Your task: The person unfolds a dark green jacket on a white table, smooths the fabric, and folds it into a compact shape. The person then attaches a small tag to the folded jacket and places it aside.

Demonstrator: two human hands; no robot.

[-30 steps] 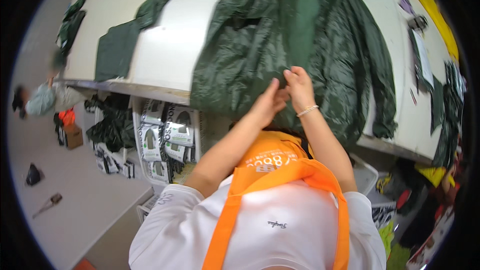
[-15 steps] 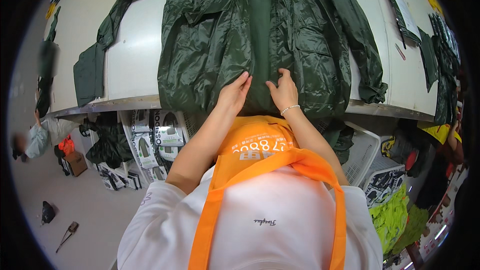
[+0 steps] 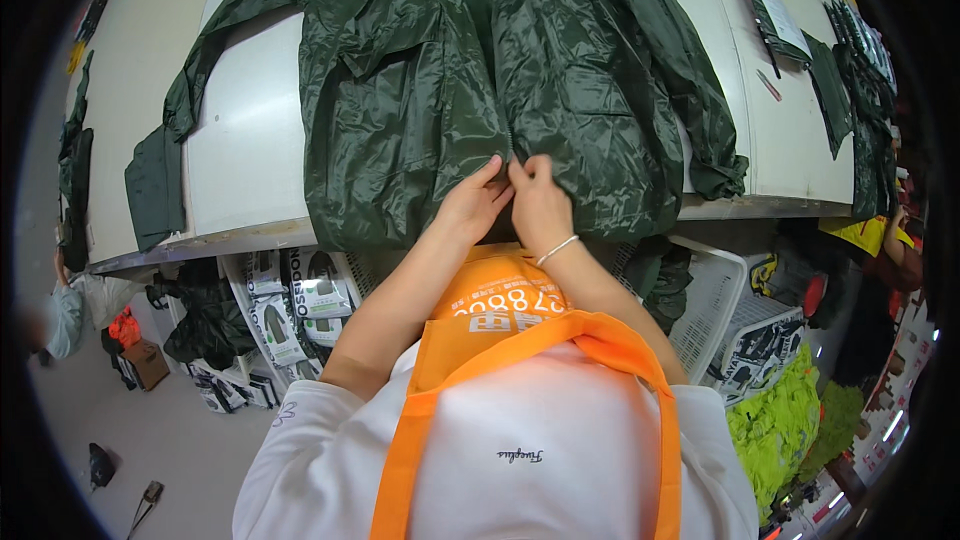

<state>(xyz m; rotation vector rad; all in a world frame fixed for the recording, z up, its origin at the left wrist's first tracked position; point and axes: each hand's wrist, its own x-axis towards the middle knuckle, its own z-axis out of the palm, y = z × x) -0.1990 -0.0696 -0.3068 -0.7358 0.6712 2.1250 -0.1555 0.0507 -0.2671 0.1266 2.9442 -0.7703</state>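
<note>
A dark green shiny raincoat (image 3: 470, 80) lies spread on the white table (image 3: 240, 150), its sleeves out to both sides and its hem hanging over the near edge. My left hand (image 3: 475, 202) and my right hand (image 3: 540, 198) meet at the bottom of the coat's front opening. The fingers of both hands pinch the fabric there, close together. A thin bracelet sits on my right wrist. I wear a white shirt and an orange apron.
Green fabric pieces (image 3: 150, 185) lie at the table's left edge and more (image 3: 850, 70) at its right. White baskets (image 3: 720, 310) and yellow-green cloth (image 3: 780, 420) stand below on the right. Packaged goods (image 3: 300, 290) sit under the table. Another person (image 3: 65, 310) is at far left.
The view has shifted so the coat now sits centred. My hands have come together from slightly apart and now pinch the front opening near the hem.
</note>
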